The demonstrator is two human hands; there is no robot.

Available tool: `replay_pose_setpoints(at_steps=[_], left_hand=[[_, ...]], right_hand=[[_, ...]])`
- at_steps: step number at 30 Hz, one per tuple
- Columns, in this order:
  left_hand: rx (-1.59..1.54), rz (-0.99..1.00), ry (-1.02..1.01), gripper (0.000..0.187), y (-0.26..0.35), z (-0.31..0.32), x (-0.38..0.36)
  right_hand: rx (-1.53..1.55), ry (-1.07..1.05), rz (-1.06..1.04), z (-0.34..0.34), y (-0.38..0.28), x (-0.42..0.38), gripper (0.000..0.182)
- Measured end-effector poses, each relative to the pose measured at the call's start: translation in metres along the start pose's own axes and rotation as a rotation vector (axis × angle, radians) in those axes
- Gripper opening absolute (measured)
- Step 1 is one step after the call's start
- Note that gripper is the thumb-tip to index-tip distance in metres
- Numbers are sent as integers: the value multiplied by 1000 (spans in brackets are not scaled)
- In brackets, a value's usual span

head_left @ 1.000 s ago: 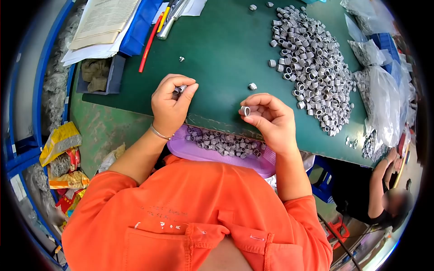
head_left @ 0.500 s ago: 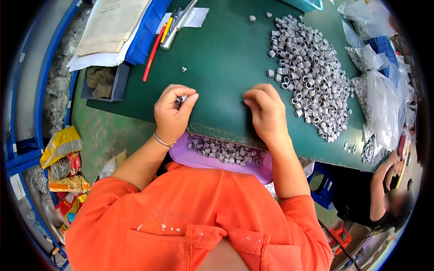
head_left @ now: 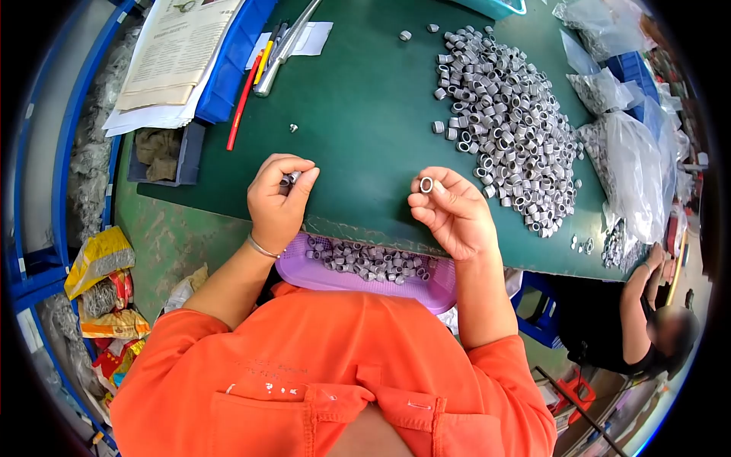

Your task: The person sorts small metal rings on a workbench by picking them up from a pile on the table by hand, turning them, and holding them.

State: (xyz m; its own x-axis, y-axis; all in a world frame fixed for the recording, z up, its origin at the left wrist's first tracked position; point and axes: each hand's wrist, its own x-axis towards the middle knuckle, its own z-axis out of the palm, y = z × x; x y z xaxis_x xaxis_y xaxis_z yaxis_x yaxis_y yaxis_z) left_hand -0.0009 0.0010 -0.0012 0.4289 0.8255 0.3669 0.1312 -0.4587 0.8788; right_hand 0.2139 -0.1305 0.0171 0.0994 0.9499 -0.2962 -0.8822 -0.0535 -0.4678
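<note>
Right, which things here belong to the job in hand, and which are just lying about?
Likely in the job:
right hand with metal ring
left hand with metal pieces
heaped rings
purple tray

Probably just lying about:
red pencil
yellow pencil
newspaper
rag

Bright, even light covers the green tabletop, with pale glare at its right edge; the wide view bends outward into black, blurred corners.

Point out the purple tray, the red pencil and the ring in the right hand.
Purple tray (head_left: 439, 291), head view, right end.
Red pencil (head_left: 243, 102), head view, mid-shaft.
Ring (head_left: 422, 185), head view, left rim.
</note>
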Motion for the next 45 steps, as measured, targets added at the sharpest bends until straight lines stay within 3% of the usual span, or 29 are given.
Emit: replay_pose_setpoints(at_steps=[1, 4, 5, 7, 11, 14, 15, 17, 19, 20, 21, 23, 28, 31, 33, 35, 37, 39, 41, 43, 45], left_hand=[[-1, -3, -4, 9, 1, 0, 0], [-27, -41, -7, 9, 4, 0, 0], [-22, -38, 12, 8, 4, 1, 1], [-22, -40, 27, 8, 2, 2, 1], [-25, -59, 28, 8, 2, 2, 1], [9, 17, 32, 8, -2, 1, 1], [15, 17, 12, 8, -3, 1, 1], [20, 21, -4, 8, -1, 1, 2], [-20, -63, 29, 8, 3, 2, 2], [-20, -61, 30, 8, 4, 1, 1], [-15, -66, 28, 8, 4, 1, 2], [-17, -67, 25, 8, 4, 2, 2], [1, -81, -16, 8, 5, 0, 1], [-20, -90, -9, 8, 3, 0, 0], [-20, -81, -10, 7, 3, 0, 0], [-18, -71, -11, 7, 2, 1, 0], [64, 25, 28, 8, 0, 1, 3], [38, -52, 32, 9, 7, 1, 3], [45, -49, 27, 8, 5, 0, 3], [35, -67, 25, 6, 5, 0, 2], [-127, -205, 15, 7, 3, -1, -1]], right_hand=[[2, 4, -1, 0, 0, -2, 17], [-548, 55, -151, 8, 5, -17, 13], [-724, -91, -253, 5, 7, -21, 14], [-1157, -142, -206, 20, 4, -38, 13], [-1428, -81, -382, 22, 11, -48, 14], [-1725, 328, -674, 9, 11, -34, 25], [-1867, 349, -776, 3, 9, -27, 25], [-1646, 303, -608, -13, 9, -25, 25], [-1234, 311, -486, -10, 7, -27, 23], [-863, 241, -385, -17, 8, -28, 19], [-865, 241, -390, -14, 6, -29, 19], [-315, 214, -173, -7, 2, -32, 21], [1, 49, -71, -15, 0, -33, 18], [38, 3, -39, -17, -1, -34, 18], [28, 25, -48, -13, 0, -35, 15], [-223, 9, -42, -9, 1, -39, 11], [-606, 87, 43, 5, 2, -46, 9], [-1294, 28, -6, 14, 10, -50, 8], [-1571, -128, -384, 18, 18, -48, 10], [-1636, -143, -454, 28, 22, -48, 11], [-1638, -100, -445, 35, 15, -43, 12]])
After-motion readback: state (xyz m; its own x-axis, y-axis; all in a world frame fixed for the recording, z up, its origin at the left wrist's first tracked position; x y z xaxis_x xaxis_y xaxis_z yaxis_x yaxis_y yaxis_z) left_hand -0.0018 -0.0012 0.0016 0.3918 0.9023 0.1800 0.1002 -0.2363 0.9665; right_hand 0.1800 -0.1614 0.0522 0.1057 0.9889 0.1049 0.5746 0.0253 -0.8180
